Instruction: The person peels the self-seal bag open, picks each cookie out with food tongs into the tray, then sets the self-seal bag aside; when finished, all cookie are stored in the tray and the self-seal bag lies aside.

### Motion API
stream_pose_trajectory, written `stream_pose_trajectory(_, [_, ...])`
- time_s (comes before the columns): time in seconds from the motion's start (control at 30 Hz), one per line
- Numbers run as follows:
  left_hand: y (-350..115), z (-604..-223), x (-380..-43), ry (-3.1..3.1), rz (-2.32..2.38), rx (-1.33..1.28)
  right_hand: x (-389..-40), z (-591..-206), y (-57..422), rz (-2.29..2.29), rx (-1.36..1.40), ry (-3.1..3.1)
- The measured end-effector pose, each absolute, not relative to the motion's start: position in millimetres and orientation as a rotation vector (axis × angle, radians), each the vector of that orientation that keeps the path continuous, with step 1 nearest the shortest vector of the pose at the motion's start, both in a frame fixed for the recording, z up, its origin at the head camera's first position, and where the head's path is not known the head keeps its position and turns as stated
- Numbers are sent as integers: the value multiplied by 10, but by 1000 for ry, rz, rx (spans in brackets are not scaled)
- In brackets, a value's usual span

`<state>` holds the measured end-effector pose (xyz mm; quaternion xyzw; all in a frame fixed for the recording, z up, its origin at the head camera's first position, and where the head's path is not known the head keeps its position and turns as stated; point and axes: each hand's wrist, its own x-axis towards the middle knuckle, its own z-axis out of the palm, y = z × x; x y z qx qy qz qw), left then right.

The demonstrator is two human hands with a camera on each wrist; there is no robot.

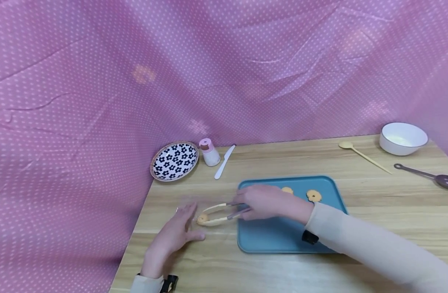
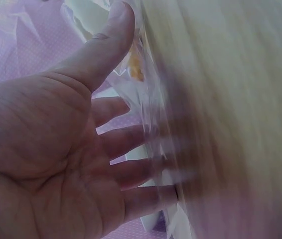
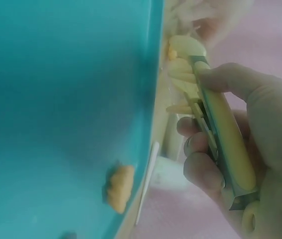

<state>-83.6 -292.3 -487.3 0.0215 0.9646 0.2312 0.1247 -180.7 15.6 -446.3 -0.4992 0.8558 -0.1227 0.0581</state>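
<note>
My right hand (image 1: 262, 201) reaches across the blue tray (image 1: 271, 240) and grips yellow-and-grey tongs (image 3: 225, 134). At the tips of the tongs, left of the tray, is a round cookie (image 1: 202, 219). My left hand (image 1: 174, 232) is beside that cookie, thumb and fingers spread. In the left wrist view its fingertips are against a clear plastic bag (image 2: 153, 109); the cookie shows through or beside the plastic, and I cannot tell which. Two more cookies are visible on the tray, one uncovered (image 1: 313, 195) and one partly behind my right arm (image 1: 287, 190).
Along the back left stand a flower-patterned plate (image 1: 174, 161), a pink-topped shaker (image 1: 210, 152) and a white knife (image 1: 225, 162). To the right are a yellow spoon (image 1: 366, 156), a white bowl (image 1: 403, 139) and a brown spoon (image 1: 445, 181). A pink dotted cloth hangs behind the table.
</note>
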Motion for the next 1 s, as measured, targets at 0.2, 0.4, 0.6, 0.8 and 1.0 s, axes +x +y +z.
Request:
stream_pose_trajectory(0.2, [-2921, -4872, -850, 2811, 671, 52, -1804, -4338, 402, -379, -1507, 2621])
stream_pose_trajectory(0.4, [-2925, -4889, -858, 2817, 646, 52, -1754, -4290, 863, -374, -1455, 2714])
stream_pose_trajectory(0.6, [-2918, -4895, -841, 2807, 619, 40, -1604, -4285, 1446, -429, -1381, 2784])
stream_pose_trajectory(0.8, [-2889, -4875, -835, 2803, 629, 13, -1433, -4334, 1865, -552, -1303, 2796])
stream_pose_trajectory(1.0, [-2855, -4870, -840, 2802, 621, 12, -1340, -4511, 2031, -560, -1180, 2789])
